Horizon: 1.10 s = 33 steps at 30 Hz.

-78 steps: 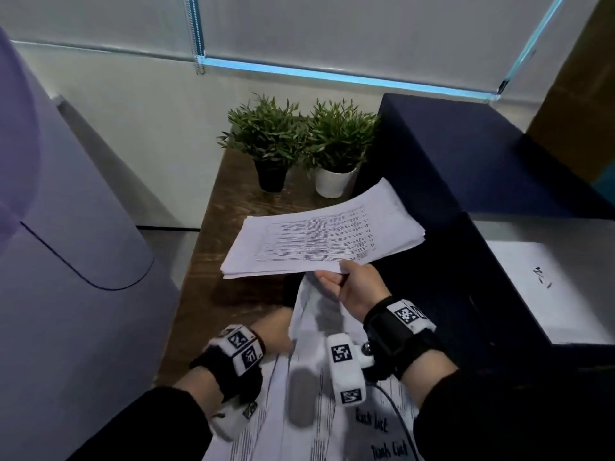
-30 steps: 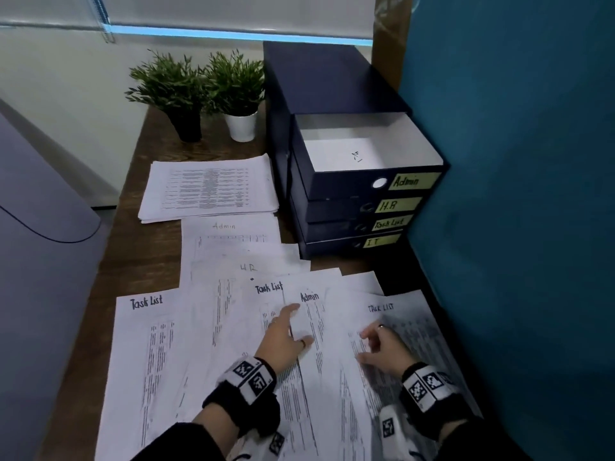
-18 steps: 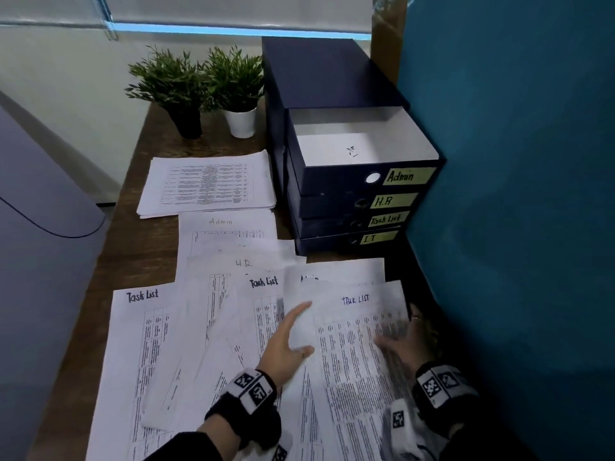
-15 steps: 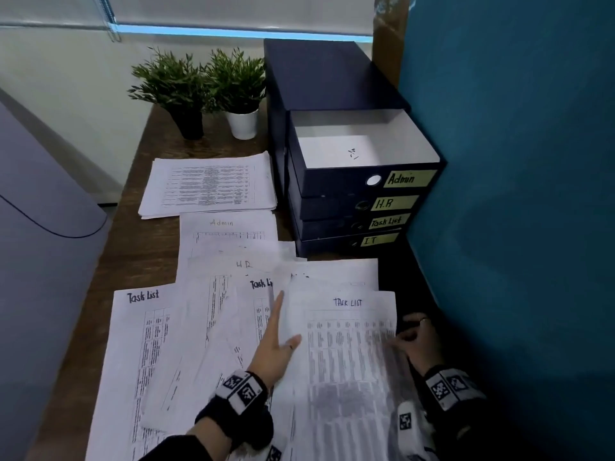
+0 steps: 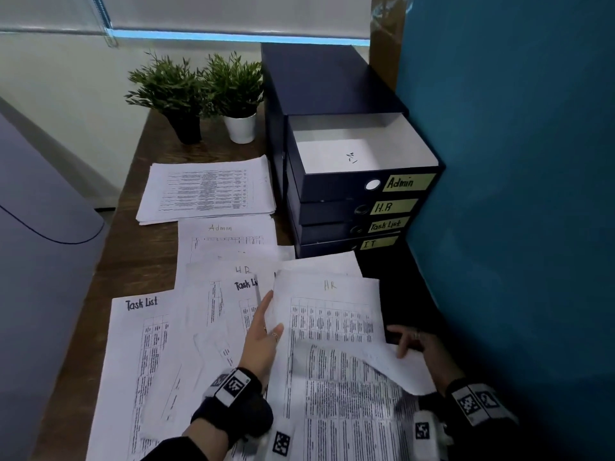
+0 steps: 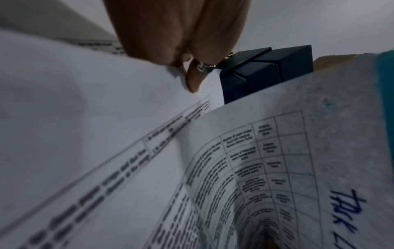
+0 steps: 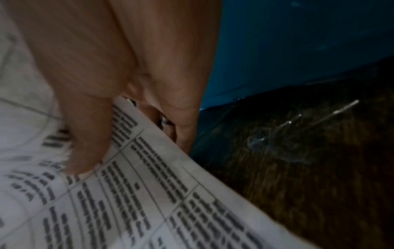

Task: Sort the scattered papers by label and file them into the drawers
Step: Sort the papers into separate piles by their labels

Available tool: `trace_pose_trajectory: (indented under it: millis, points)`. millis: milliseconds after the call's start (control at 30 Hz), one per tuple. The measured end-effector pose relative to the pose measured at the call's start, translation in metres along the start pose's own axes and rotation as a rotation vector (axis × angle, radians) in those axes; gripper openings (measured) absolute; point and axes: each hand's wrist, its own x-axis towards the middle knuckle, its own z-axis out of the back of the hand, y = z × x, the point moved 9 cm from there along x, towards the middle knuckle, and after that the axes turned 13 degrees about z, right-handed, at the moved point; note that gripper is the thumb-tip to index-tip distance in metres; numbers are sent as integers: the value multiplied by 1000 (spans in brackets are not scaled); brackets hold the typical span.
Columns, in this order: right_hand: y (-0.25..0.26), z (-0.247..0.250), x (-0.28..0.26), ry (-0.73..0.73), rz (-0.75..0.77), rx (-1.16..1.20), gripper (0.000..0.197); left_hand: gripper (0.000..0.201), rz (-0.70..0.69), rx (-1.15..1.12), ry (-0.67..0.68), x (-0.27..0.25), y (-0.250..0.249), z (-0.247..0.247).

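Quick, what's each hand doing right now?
Left hand: open, fingers straight, resting on the papers.
Right hand: pinching the edge of a printed sheet, lifting it.

Right hand (image 7: 119, 70): filling the upper left, thumb (image 7: 87, 143) pressing down on a printed sheet (image 7: 132, 193), fingers (image 7: 183, 118) curling under its edge. Sheet: lying at near left, bearing a ruled table. Wooden desk (image 7: 298, 168): showing at right. Blue wall (image 7: 298, 42): standing beyond.
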Motion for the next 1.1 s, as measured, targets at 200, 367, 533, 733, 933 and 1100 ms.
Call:
trace_pose_trajectory:
  millis: [200, 367, 533, 733, 933, 1100]
  points:
    - [11, 7, 4, 17, -4, -54, 54, 50, 223, -158, 312, 7, 19, -41]
    - [40, 30, 11, -175, 158, -287, 45, 35, 184, 88, 292, 12, 21, -49]
    - [77, 16, 3, -136, 368, -794, 18, 52, 220, 427, 377, 2, 23, -79]
    - [30, 1, 21, 17, 187, -819, 29, 64, -87, 813, -248, 11, -14, -28]
    - [6, 1, 27, 67, 77, -827, 36, 76, 186, 25, -617, 14, 17, 83]
    - [5, 3, 31, 57, 47, -870, 37, 36, 102, 174, -263, 27, 20, 55]
